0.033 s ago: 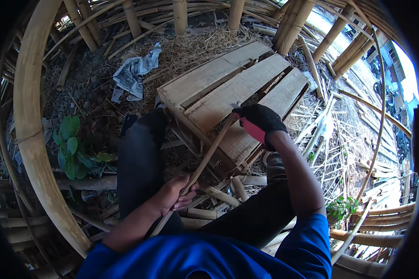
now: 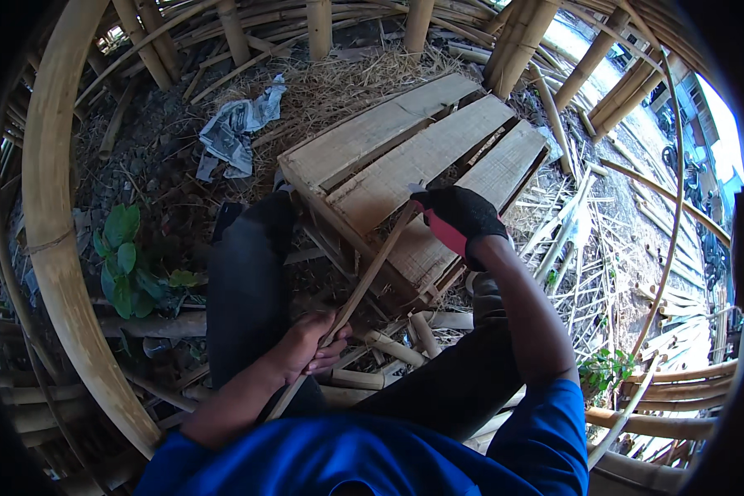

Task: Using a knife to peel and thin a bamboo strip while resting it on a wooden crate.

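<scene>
My bare left hand (image 2: 310, 345) is closed around a long, thin bamboo strip (image 2: 374, 269). The strip slants from beside my body up to the crate's top. At its far end my right hand (image 2: 457, 219), in a black and pink glove, is closed on what looks like a knife (image 2: 415, 188). Only a short grey piece of its blade shows at the strip's tip; the handle is hidden in the glove. Under the right hand stands a slatted wooden crate (image 2: 405, 169), its top boards set with gaps. My legs are on either side of its near end.
Crumpled newspaper (image 2: 238, 136) lies on straw beyond the crate's left side. A thick curved bamboo pole (image 2: 50, 215) rises at the left, near a leafy plant (image 2: 122, 256). Bamboo posts (image 2: 321, 31) stand along the back. Split bamboo scraps (image 2: 583, 240) litter the ground at right.
</scene>
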`<state>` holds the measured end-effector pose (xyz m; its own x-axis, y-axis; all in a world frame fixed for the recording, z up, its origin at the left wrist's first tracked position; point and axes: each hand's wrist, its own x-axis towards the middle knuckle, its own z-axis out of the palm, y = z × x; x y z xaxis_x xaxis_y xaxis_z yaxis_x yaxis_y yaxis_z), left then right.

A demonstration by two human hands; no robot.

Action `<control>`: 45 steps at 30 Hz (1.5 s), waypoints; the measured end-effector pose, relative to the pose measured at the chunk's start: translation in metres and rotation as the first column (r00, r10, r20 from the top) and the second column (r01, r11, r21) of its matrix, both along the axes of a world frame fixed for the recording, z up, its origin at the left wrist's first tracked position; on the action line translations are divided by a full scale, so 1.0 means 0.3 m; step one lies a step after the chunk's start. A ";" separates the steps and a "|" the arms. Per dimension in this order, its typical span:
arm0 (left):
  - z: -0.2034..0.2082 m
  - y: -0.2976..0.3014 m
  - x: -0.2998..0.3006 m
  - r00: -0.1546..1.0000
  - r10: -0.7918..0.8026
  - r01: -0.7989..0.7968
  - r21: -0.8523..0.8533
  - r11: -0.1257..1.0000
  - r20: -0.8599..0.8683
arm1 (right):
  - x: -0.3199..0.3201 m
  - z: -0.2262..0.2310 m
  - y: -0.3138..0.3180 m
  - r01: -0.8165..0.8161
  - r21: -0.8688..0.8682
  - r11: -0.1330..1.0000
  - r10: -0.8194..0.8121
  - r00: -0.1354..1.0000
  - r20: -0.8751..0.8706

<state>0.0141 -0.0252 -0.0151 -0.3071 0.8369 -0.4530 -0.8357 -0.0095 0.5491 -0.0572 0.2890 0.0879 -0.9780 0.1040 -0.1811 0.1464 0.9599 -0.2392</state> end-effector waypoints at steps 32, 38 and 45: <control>0.049 0.061 0.043 0.927 0.010 -0.142 -0.324 0.935 -0.376 | -0.043 -0.034 0.055 0.054 -0.085 0.995 -0.061 0.995 -0.083; 0.060 0.065 0.046 0.925 0.019 -0.152 -0.325 0.933 -0.379 | -0.052 -0.043 0.066 0.040 -0.084 0.996 -0.038 0.999 0.026; 0.056 0.060 0.039 0.929 -0.032 -0.091 -0.312 0.946 -0.368 | -0.030 -0.022 0.110 0.062 -0.349 0.935 0.003 0.983 0.184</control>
